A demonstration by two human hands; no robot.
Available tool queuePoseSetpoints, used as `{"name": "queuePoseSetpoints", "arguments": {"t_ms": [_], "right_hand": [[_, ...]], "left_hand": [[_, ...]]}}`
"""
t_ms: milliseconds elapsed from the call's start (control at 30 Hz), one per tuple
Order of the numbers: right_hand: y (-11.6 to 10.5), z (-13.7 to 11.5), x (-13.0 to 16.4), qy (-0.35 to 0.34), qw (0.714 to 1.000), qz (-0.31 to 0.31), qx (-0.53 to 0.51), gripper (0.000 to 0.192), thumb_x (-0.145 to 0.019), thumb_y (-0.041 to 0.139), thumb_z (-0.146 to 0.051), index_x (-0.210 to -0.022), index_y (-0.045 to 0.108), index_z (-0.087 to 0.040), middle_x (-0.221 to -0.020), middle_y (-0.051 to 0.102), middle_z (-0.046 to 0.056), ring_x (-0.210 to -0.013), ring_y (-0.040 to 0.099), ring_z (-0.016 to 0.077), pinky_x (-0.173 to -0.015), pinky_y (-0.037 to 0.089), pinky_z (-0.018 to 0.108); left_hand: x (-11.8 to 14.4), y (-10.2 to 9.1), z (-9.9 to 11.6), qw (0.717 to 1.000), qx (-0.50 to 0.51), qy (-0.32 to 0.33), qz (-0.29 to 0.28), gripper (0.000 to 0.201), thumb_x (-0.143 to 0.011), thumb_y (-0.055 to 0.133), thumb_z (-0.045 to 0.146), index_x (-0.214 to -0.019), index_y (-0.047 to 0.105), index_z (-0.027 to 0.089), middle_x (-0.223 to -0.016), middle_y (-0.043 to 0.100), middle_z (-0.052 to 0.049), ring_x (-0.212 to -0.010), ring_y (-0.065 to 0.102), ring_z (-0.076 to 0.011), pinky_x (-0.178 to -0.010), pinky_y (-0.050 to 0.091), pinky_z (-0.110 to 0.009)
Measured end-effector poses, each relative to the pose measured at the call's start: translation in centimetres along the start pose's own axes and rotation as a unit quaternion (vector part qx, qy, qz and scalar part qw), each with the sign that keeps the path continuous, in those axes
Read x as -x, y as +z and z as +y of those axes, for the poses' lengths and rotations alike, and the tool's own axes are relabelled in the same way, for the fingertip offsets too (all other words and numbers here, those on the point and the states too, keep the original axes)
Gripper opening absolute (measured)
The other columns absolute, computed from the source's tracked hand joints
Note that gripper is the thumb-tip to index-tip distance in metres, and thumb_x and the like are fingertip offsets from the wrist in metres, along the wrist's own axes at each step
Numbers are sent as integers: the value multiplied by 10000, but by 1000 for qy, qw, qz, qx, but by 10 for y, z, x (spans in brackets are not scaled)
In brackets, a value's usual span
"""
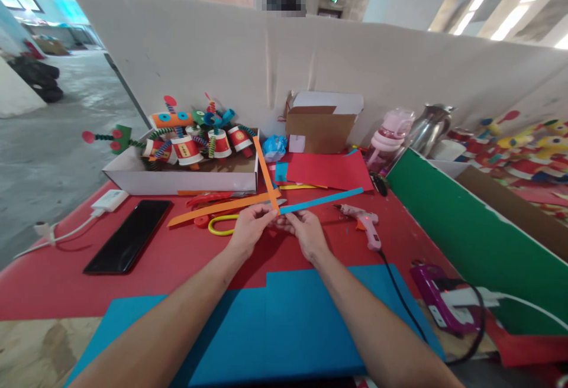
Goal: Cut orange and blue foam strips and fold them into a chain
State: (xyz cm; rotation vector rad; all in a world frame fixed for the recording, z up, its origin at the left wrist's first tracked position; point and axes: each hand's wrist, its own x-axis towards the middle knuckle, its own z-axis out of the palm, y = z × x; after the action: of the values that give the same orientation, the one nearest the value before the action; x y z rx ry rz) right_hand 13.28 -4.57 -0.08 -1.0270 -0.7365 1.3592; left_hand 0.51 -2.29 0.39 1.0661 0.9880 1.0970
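Orange and blue paper meet at a corner above a red tabletop (177, 281), where a person's bare hands hold two narrow strips. The left hand (252, 225) pinches the lower end of the orange strip (265, 169) between thumb and fingers; the strip rises away toward a white box (181, 182) of paper-cup figures (186, 150). The right hand (307, 231) pinches the near end of the blue strip (326, 199), which slants off to the right; its lower fingers are curled and partly hidden. Whether the two ends are glued cannot be told. If they are not, loosening either pinch could let the corner swivel or slide apart. Both strips have long unsupported tails, so a bump could bend or twist them. The blue tail reaches out near a pink glue gun (366, 222), whose nozzle points toward the hands; if hot, it could burn a finger reaching right, and a tug on its black cord (402, 293) could drag it. Yellow-handled scissors (220, 232) lie just beside the left hand, among loose orange paper (213, 209) that could be mixed up with the held piece.
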Motion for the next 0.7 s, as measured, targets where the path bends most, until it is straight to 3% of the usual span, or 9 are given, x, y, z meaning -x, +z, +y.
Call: {"name": "queuePoseSetpoints", "arguments": {"t_ms": [233, 567, 700], "right_hand": [[2, -2, 2, -10, 1000, 5, 27, 351, -525, 796, -477, -668, 663, -185, -594, 679, 31, -621, 680, 224, -665, 577, 386], [1, 0, 5, -20, 999, -3, 45, 311, -604, 757, -445, -728, 662, -177, -600, 668, -5, -533, 623, 137, -587, 548, 284], [1, 0, 5, -19, 999, -6, 45, 301, -606, 762, -428, -754, 676, -181, -628, 685, 2, -549, 630, 142, -602, 551, 291]], "left_hand": [[2, 4, 0, 1000, -25, 5, 7, 281, -579, 750, 402, -620, 618, 157, -553, 614, 3, -500, 537, -108, -461, 443, -222], [0, 2, -3, 1000, 2, -15, 8, 294, -529, 794, 384, -591, 628, 149, -540, 621, -10, -480, 553, -130, -449, 489, -258], [1, 2, -3, 1000, -8, -1, 18, 246, -533, 801, 330, -600, 648, 149, -570, 644, -34, -504, 572, -150, -467, 492, -275]]}}
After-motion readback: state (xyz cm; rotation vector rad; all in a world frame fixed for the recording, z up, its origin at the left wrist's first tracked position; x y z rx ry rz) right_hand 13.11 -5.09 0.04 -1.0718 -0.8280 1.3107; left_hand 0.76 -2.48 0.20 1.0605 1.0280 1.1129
